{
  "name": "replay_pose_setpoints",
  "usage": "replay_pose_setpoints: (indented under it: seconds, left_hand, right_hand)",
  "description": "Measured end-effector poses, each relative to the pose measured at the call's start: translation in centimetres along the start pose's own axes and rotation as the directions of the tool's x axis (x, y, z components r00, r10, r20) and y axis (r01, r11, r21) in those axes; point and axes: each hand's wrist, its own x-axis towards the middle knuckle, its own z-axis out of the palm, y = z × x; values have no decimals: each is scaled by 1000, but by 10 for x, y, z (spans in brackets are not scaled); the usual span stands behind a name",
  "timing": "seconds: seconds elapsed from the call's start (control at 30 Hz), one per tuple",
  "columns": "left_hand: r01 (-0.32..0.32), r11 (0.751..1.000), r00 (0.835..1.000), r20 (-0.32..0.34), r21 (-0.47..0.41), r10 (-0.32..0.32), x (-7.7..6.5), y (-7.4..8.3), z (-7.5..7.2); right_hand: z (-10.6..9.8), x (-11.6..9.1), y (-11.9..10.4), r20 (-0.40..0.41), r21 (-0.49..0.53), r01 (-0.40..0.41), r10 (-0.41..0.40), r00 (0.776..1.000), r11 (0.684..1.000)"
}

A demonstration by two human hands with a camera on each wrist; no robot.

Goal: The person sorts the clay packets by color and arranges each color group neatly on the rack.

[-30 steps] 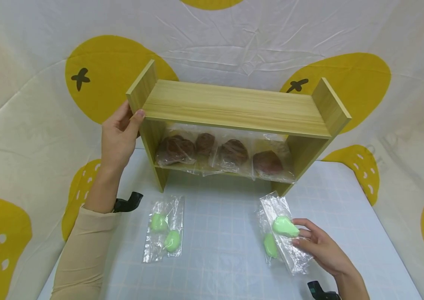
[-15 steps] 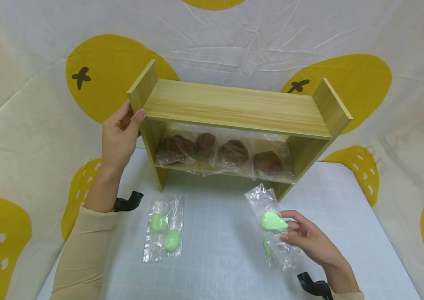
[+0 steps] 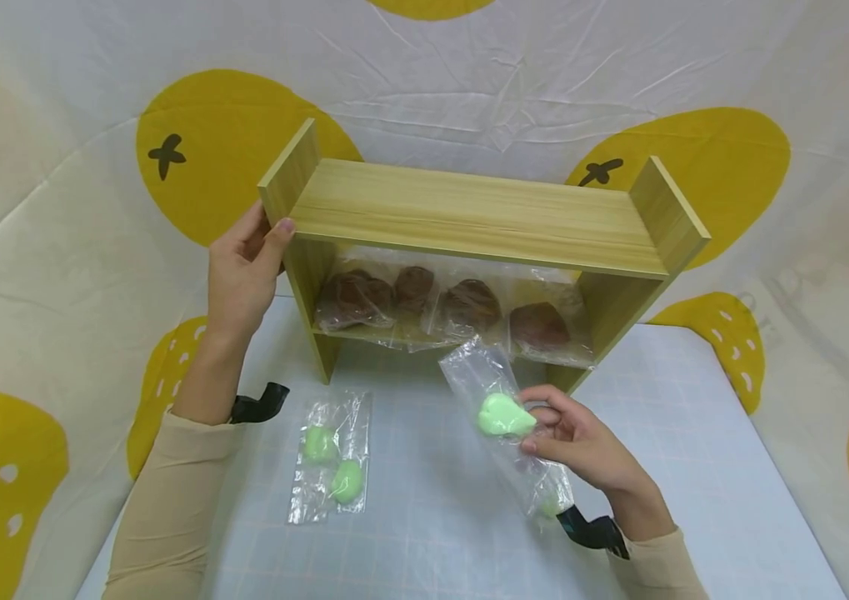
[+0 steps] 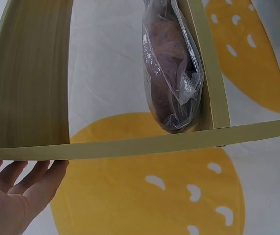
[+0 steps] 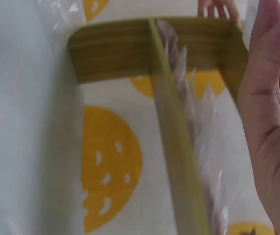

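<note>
My left hand [image 3: 240,279] grips the upper left side panel of a small two-tier wooden shelf [image 3: 484,217], thumb at the front edge of its top board. In the left wrist view the fingers [image 4: 37,178] lie against the panel's outer face. My right hand [image 3: 581,433] pinches a clear plastic bag with a pale green lump [image 3: 502,415] inside, held over the table in front of the shelf. Another bagged green lump [image 3: 553,502] lies below it, partly hidden by the wrist. The right wrist view shows the right hand [image 5: 272,117] beside the shelf, its grip mostly out of frame.
Several clear bags with dark brown lumps [image 3: 471,306] stand in a row on the lower board. At the table's left lie bags with two green lumps [image 3: 320,444]. A pale checked cloth [image 3: 409,533] covers the table. A white curtain with yellow shapes hangs behind.
My right hand has lifted one bagged green lump off the other and carried it left and forward toward the shelf. The left hand has stayed on the shelf.
</note>
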Motion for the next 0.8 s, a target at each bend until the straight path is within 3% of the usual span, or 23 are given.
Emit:
replay_pose_setpoints:
  seconds: [0.23,0.43,0.8]
  left_hand:
    - [-5,1000,1000,-3,4,5,-1,1,0]
    - [8,1000,1000,-4,9,-8,-1,0,1]
    - [0,1000,1000,-11,-7,-1,-1,-1,1]
  right_hand:
    - [11,44,-23,2,-68,58,-58,998,996]
    - [25,82,-43,-62,-13,71,-72,995,997]
    - [45,145,-74,-212,119,18,7,977,993]
